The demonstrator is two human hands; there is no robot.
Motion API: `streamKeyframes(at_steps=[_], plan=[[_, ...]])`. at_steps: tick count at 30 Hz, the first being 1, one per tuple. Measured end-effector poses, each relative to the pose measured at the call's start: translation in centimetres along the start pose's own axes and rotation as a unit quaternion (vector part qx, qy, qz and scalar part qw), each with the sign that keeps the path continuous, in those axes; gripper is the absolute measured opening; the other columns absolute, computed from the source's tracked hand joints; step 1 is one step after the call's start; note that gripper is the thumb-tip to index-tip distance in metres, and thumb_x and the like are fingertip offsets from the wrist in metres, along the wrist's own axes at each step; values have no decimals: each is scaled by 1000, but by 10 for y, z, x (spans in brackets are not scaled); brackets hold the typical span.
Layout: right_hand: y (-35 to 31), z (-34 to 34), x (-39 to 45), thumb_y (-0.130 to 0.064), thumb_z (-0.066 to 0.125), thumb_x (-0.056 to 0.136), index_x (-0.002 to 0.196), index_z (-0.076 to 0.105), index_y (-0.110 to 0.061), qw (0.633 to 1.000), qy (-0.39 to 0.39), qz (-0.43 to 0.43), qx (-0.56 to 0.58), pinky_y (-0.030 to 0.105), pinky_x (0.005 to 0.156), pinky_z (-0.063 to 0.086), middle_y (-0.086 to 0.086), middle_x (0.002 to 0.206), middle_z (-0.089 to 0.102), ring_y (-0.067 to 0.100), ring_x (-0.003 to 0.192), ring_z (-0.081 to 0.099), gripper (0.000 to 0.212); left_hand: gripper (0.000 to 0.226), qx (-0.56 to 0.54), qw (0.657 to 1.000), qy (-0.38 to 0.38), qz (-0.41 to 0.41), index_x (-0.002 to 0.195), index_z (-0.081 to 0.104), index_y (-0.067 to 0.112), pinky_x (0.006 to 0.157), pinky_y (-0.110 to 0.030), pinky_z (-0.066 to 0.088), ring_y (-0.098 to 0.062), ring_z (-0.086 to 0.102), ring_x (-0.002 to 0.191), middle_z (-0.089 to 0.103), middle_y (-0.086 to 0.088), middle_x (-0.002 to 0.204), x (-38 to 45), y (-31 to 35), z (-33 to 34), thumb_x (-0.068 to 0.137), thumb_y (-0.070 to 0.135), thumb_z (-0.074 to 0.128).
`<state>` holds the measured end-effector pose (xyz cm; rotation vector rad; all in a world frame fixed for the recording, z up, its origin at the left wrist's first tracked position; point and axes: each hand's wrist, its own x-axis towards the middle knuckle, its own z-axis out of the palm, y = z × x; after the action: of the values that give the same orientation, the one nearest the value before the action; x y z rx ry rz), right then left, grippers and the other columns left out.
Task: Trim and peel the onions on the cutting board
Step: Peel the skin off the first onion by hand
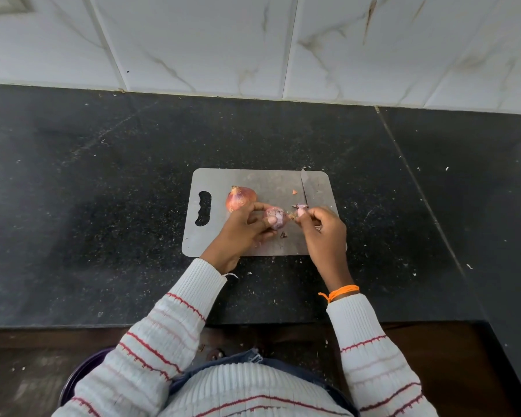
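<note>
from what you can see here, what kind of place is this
Most likely a home kitchen: a dark speckled stone countertop against a marble-look tiled wall, with a steel cutting board, a knife and onions on it.

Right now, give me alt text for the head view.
The left hand holds a partly peeled onion over a grey cutting board while the right hand pinches its skin. An unpeeled onion and knife lie on the board.

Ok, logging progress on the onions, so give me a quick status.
Left hand grips partly peeled onion. Right hand pinches skin at its end. Second onion unpeeled on cutting board. Knife lies on board, nothing blocking.
</note>
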<state>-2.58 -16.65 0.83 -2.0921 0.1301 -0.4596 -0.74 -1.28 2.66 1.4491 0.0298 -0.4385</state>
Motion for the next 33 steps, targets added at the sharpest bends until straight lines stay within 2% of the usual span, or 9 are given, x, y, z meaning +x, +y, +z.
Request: streamKeyframes(at_steps=[4,9,13,16,19,21,25,30,33], plan=[[-11,4,-3,-4,66,84,92,69,-7,997,-3,-61,36,8,70,46,1,91,64,3,83,61,9,22,10,1000,5,15,112,56,0,64,-16,54,-3,66,67,66,-5,88,0,3,3,91,6,57],[-12,6,-1,-4,72,79,85,71,-7,995,-2,-96,27,13,71,49,0,85,65,5,79,61,7,18,24,1000,4,19,107,56,-1,58,-30,42,-27,51,69,65,-1,69,0,6,2,91,7,57],[-12,8,1,-3,67,82,82,68,-7,996,-3,-83,19,10,70,45,-2,82,61,3,77,57,4,19,42,999,3,26,108,56,0,63,-36,44,-29,51,76,65,-4,76,1,7,2,91,9,58],[-12,10,3,-2,62,86,85,64,-6,998,-11,-67,9,8,69,43,-3,84,58,1,78,54,5,18,62,998,-2,31,108,56,2,78,-46,50,-25,59,79,65,-7,91,2,6,1,91,7,58],[-10,9,5,-1,58,88,88,62,-4,999,-9,-53,-4,8,68,43,0,87,57,2,77,53,5,17,58,998,-18,34,109,56,4,77,-28,54,-10,63,81,65,-6,96,4,4,1,91,5,56],[-5,9,7,-1,56,89,89,61,-5,999,-7,-33,-17,11,70,44,0,89,55,7,79,53,6,15,39,999,-23,29,107,56,6,74,-24,54,-10,63,82,65,-4,97,5,3,0,93,4,53],[4,12,6,-3,59,89,90,60,-8,999,-26,13,-20,33,72,55,3,93,59,19,84,61,5,17,3,1000,-22,21,110,55,9,72,-20,53,-8,64,83,66,-2,99,10,1,-3,94,4,51],[-10,12,2,4,52,88,95,65,-12,997,-17,60,56,31,81,56,-3,92,66,9,89,64,21,21,-63,998,-15,12,113,54,11,71,-16,53,-8,66,88,66,-2,101,12,-1,-4,94,2,50],[-23,12,-1,-4,60,87,91,65,-16,993,-2,61,104,21,77,54,-13,87,65,0,85,63,14,22,-70,997,-11,12,115,55,10,72,-18,54,-9,67,86,67,-6,100,12,-2,-2,94,5,51]])
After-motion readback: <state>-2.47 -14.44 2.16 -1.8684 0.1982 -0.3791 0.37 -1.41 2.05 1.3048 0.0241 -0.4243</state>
